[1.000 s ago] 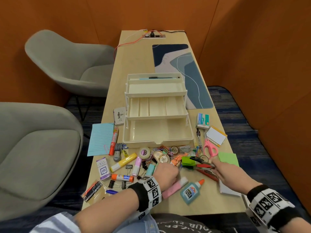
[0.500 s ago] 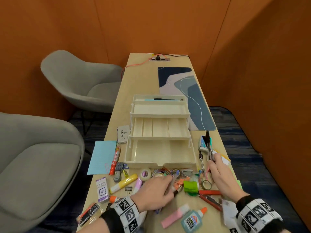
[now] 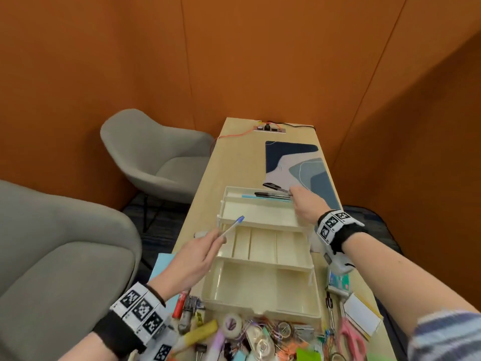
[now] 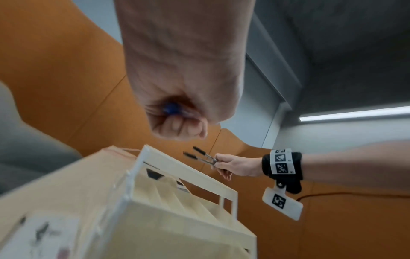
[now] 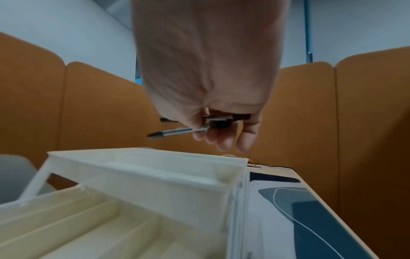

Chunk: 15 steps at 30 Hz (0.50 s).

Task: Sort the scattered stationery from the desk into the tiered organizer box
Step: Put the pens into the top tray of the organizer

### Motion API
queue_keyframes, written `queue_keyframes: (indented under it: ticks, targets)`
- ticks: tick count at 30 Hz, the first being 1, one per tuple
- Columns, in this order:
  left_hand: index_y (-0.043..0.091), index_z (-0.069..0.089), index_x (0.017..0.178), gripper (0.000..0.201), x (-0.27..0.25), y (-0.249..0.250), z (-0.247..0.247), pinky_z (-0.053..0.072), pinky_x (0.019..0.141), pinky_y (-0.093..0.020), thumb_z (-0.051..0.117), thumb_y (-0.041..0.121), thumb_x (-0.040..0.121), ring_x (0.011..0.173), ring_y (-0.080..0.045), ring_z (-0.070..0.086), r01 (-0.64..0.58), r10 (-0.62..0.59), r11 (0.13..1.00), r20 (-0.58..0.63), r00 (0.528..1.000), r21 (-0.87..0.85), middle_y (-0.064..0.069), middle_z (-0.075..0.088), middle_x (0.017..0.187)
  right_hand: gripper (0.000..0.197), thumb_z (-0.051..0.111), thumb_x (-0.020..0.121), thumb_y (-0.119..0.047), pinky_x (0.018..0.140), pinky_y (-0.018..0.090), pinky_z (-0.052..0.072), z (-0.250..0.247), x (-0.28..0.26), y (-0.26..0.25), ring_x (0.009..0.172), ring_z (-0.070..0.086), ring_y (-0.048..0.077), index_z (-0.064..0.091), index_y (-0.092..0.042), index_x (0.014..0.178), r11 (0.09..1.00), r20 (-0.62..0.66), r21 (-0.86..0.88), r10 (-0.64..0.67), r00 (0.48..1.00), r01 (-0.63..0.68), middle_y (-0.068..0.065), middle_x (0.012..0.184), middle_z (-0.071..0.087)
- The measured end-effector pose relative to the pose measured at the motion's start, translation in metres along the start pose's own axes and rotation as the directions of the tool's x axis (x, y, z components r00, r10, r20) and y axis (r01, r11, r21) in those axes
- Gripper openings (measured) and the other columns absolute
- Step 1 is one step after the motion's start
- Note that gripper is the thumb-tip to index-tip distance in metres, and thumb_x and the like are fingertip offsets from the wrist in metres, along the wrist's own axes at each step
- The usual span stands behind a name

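A cream three-tier organizer box [image 3: 263,231] stands open on a long wooden desk [image 3: 208,183], its trays stepped back like stairs. The right hand [image 3: 304,208] reaches over the right end of the top tier, pinching two black pens [image 3: 272,191] that splay apart and point left above a narrow rear slot. In that slot lie a light blue pen [image 3: 250,196] and one dark pen. The left hand [image 3: 192,259] hovers by the box's left side near the middle, divided tier, fingers closed around a clear pen with a blue cap [image 3: 233,226] — cap aimed up and away. The bottom tray holds nothing visible. Near the desk's front edge sits the scattered stationery: tape rolls [image 3: 232,324], paper clips, markers, pink scissors [image 3: 350,337], sticky notes. A blue patterned mat [image 3: 312,170] lies behind the box; two grey chairs [image 3: 153,155] stand to the left.
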State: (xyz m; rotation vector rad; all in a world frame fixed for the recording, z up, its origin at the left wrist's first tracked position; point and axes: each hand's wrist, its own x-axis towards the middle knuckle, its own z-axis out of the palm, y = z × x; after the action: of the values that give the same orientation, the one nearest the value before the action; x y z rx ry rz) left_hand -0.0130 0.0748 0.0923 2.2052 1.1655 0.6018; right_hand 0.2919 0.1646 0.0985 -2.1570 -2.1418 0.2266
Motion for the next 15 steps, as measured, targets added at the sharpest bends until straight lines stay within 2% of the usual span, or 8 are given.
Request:
queue_keyframes:
  ticks: [2,4,7,8,11,13,15]
  targets:
    - [0.028,0.05,0.096,0.02,0.016,-0.012,-0.01,0.033,0.053,-0.02,0.033,0.039,0.1,0.058,-0.006,0.047,-0.03,0.034,0.992,-0.028,0.999,0.12,0.008,0.047,0.06,0.023,0.04,0.092,-0.005,0.083,0.039,0.047,0.004,0.02,-0.001,0.099,0.054,0.03,0.047,-0.011,0.113,0.996,0.0,-0.086,-0.03,1.0,0.03,0.014,0.112,0.052]
    - [0.032,0.051,0.096,0.024,0.033,-0.023,-0.016,0.04,0.06,-0.028,0.031,0.045,0.099,0.065,-0.006,0.05,-0.018,0.029,0.976,-0.051,0.998,0.218,0.012,0.051,0.069,0.024,0.04,0.092,-0.008,0.085,0.041,0.047,0.011,0.034,-0.002,0.101,0.052,0.031,0.046,-0.013,0.115,0.986,-0.022,-0.16,-0.049,0.999,0.045,0.013,0.111,0.05]
    - [0.028,0.054,0.112,0.047,0.059,-0.032,-0.017,0.044,0.071,-0.032,0.017,0.048,0.091,0.083,-0.012,0.056,-0.006,0.025,0.943,-0.054,0.998,0.333,0.012,0.056,0.094,0.03,0.036,0.095,-0.011,0.089,0.042,0.04,0.022,0.045,0.001,0.11,0.046,0.029,0.044,-0.018,0.123,0.957,0.018,-0.287,-0.044,0.999,0.047,0.011,0.117,0.046]
    - [0.026,0.053,0.117,0.05,0.069,-0.032,-0.016,0.041,0.07,-0.03,0.017,0.046,0.09,0.083,-0.014,0.055,-0.011,0.03,0.929,-0.047,0.998,0.369,0.009,0.054,0.098,0.033,0.035,0.095,-0.012,0.091,0.043,0.038,0.024,0.045,0.003,0.113,0.043,0.029,0.043,-0.02,0.126,0.947,0.035,-0.317,-0.032,0.999,0.041,0.01,0.119,0.045]
    - [0.021,0.051,0.124,0.033,0.099,-0.028,-0.01,0.031,0.065,-0.027,0.032,0.026,0.097,0.075,-0.014,0.044,-0.025,0.026,0.926,0.002,1.0,0.376,0.005,0.043,0.094,0.034,0.037,0.094,-0.012,0.091,0.042,0.036,0.027,0.042,0.007,0.113,0.042,0.027,0.043,-0.022,0.126,0.944,0.005,-0.329,-0.019,1.0,0.02,0.008,0.12,0.046]
    - [0.02,0.049,0.129,0.034,0.121,-0.025,-0.001,0.039,0.066,-0.03,0.035,0.02,0.098,0.076,-0.015,0.046,-0.065,0.053,0.925,0.042,0.998,0.374,0.005,0.039,0.093,0.035,0.041,0.092,-0.011,0.09,0.042,0.037,0.023,0.032,0.008,0.11,0.043,0.025,0.044,-0.023,0.125,0.957,-0.066,-0.289,-0.011,0.998,-0.009,0.006,0.118,0.046]
    - [0.021,0.05,0.132,0.036,0.141,-0.022,0.011,0.046,0.072,-0.035,0.038,0.017,0.098,0.082,-0.018,0.049,-0.089,0.067,0.929,0.073,0.995,0.36,0.002,0.04,0.095,0.042,0.043,0.089,-0.007,0.091,0.041,0.036,0.017,0.014,0.01,0.11,0.043,0.025,0.042,-0.023,0.128,0.978,-0.133,-0.203,0.017,0.991,-0.044,0.005,0.118,0.046]
